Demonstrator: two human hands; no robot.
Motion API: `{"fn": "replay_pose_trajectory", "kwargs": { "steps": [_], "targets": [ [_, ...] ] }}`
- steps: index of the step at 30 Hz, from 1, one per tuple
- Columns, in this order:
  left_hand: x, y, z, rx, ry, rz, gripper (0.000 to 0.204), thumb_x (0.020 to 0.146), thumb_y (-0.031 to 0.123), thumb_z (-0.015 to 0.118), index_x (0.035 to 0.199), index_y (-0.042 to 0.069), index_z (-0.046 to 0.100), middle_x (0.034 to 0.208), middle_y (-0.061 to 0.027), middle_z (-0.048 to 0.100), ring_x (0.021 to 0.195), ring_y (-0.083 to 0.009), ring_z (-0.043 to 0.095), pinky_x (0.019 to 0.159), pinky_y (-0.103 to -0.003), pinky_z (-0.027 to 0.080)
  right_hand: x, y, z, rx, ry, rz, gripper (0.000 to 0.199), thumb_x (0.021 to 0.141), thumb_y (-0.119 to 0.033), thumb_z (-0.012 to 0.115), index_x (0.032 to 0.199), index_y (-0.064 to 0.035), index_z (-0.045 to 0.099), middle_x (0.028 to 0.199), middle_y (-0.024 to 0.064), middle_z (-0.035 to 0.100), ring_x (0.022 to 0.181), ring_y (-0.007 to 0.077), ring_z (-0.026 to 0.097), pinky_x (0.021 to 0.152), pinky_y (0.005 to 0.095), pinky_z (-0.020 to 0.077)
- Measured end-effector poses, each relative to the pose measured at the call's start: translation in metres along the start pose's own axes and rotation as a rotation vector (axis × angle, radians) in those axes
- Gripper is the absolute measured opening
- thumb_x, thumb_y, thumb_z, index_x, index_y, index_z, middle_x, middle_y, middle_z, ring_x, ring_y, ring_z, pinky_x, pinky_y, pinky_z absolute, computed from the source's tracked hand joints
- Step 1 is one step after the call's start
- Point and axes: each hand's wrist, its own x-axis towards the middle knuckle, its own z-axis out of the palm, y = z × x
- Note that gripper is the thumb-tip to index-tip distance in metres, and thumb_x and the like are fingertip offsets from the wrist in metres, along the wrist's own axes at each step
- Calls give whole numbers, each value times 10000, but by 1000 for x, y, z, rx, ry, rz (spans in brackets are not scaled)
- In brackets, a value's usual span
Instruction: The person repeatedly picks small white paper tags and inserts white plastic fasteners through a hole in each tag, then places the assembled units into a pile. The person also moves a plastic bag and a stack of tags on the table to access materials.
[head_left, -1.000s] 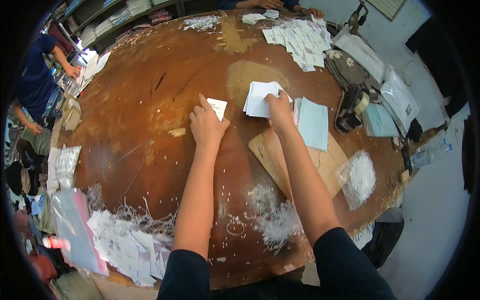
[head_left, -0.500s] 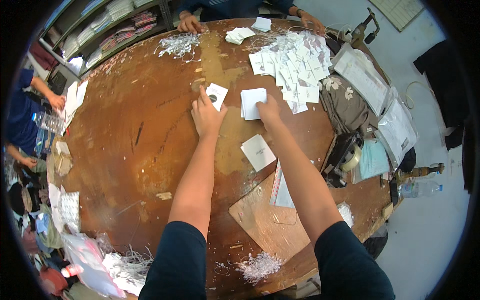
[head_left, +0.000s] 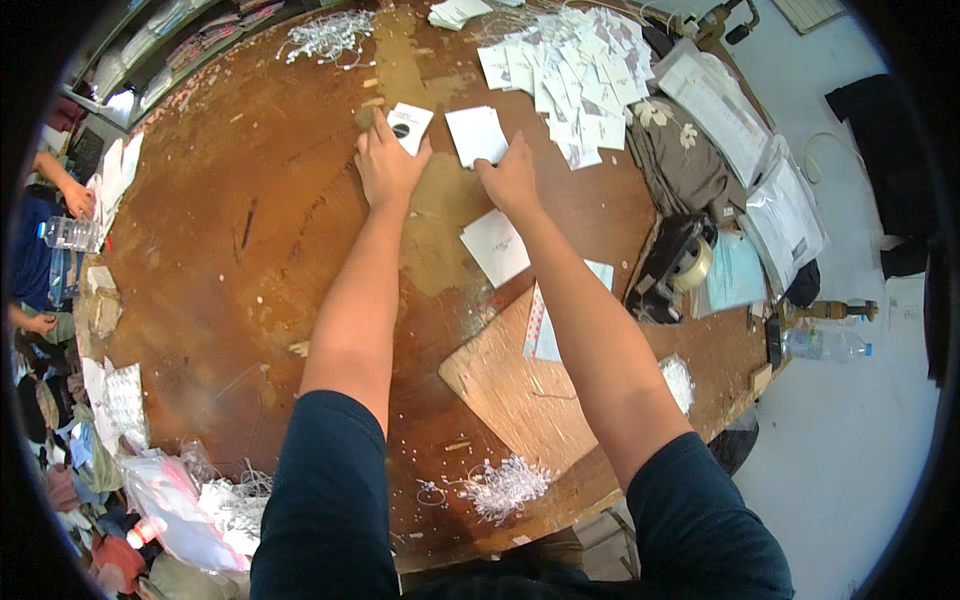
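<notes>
My left hand (head_left: 386, 168) grips a small stack of white card tags (head_left: 408, 124) by its sides, index finger on one edge and thumb near the other. The top tag carries print and a dark round mark. To its right, my right hand (head_left: 512, 180) closes round the near right corner of a blank-topped stack of white cards (head_left: 473, 134), with thumb and fingers at its edges. Both stacks are at the tabletop. Nearer me, beside my right forearm, lies a larger printed white card stack (head_left: 495, 248). A big loose heap of white tags (head_left: 575, 75) spreads beyond my right hand.
White string loops lie in bunches at the far edge (head_left: 328, 38) and near edge (head_left: 508, 488). A wooden board (head_left: 530, 395) sits under my right forearm. At right stand a tape dispenser (head_left: 690, 262), folded cloth (head_left: 680, 160) and plastic packets (head_left: 785, 235). Another person's hand (head_left: 78, 200) is at left.
The view has tipped down and shifted, so the scene sits higher in the picture. My right hand has slid from the right side of the blank stack to its near corner.
</notes>
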Motion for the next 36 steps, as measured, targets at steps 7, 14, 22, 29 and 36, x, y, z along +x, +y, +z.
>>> {"fn": "replay_pose_trajectory", "kwargs": {
  "steps": [7, 14, 22, 29, 36],
  "targets": [
    [-34, -26, -22, -234, -14, -30, 970, 823, 460, 712, 1474, -67, 223, 1475, -296, 325, 1356, -416, 340, 1121, -465, 321, -45, 24, -37, 83, -114, -95, 815, 820, -312, 703, 1427, 78, 324, 1385, 318, 437, 1267, 438, 459, 1063, 439, 385],
    [-148, -44, -106, -244, -109, -7, 839, 880, 336, 663, 1482, -52, 226, 1508, -281, 281, 1396, -426, 290, 1153, -459, 278, -147, 18, -39, -263, -82, -265, 781, 751, -313, 753, 1397, -43, 408, 1218, 287, 510, 1112, 435, 545, 929, 481, 471],
    [-295, -41, -214, -7, -365, -72, 750, 884, 308, 646, 1481, 15, 300, 1531, -208, 310, 1434, -384, 255, 1168, -501, 222, -147, 14, -11, -475, 22, -325, 574, 701, -229, 740, 1212, -35, 566, 1027, 222, 544, 963, 393, 552, 814, 479, 496],
    [-300, -45, -216, 164, -466, -136, 666, 846, 361, 620, 1426, 102, 419, 1574, -96, 271, 1466, -320, 200, 1192, -495, 171, -96, 9, -17, -476, -26, -296, 498, 704, -239, 741, 1141, -37, 611, 1070, 228, 535, 995, 396, 540, 835, 484, 483],
    [-299, -42, -218, 168, -478, -136, 627, 849, 320, 618, 1408, 100, 439, 1574, -99, 275, 1465, -323, 201, 1180, -514, 178, -74, -12, -27, -361, -161, 194, 808, 647, -299, 855, 1289, -6, 461, 1242, 221, 502, 1169, 401, 509, 962, 491, 461]
  ]
}}
